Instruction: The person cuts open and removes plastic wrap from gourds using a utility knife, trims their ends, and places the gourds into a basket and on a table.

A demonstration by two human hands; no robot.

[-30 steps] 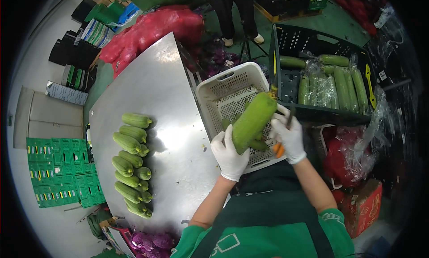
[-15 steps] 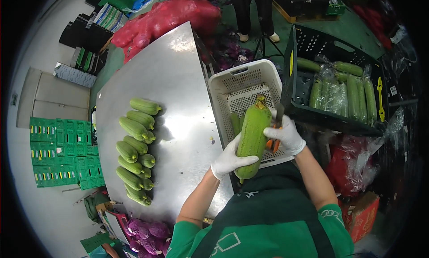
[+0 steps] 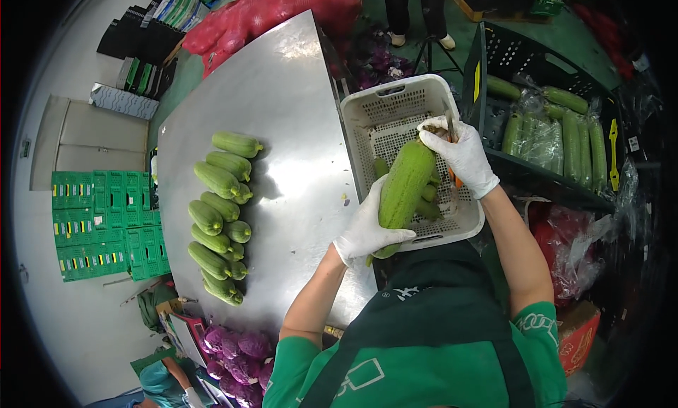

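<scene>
My left hand (image 3: 374,231), in a white glove, wraps round the lower part of a thick, pale-green luffa gourd (image 3: 407,185). The gourd is tilted, its upper end leaning right, above a white perforated crate (image 3: 460,228). At that upper end, my gloved right hand (image 3: 462,154) pinches the brown, withered tip, largely hidden by the fingers. An orange-handled cutting tool (image 3: 458,180), seemingly scissors, is held in the same hand, its thin blade beside the fingers and most of it covered by the palm. More green gourds (image 3: 428,209) lie inside the crate under the held one.
Left of the crate is a metal table (image 3: 296,196) with a column of luffa gourds (image 3: 219,207). A dark crate (image 3: 494,143) at right holds long green vegetables, some in plastic. Red mesh sacks (image 3: 282,16) and a standing person's legs (image 3: 431,12) are beyond; purple cabbages (image 3: 240,351) lie near left.
My right hand has moved up from the gourd's side to its tip, and its fingers now cover the brown end. The gourd stays in my left hand. The whole view has shifted slightly.
</scene>
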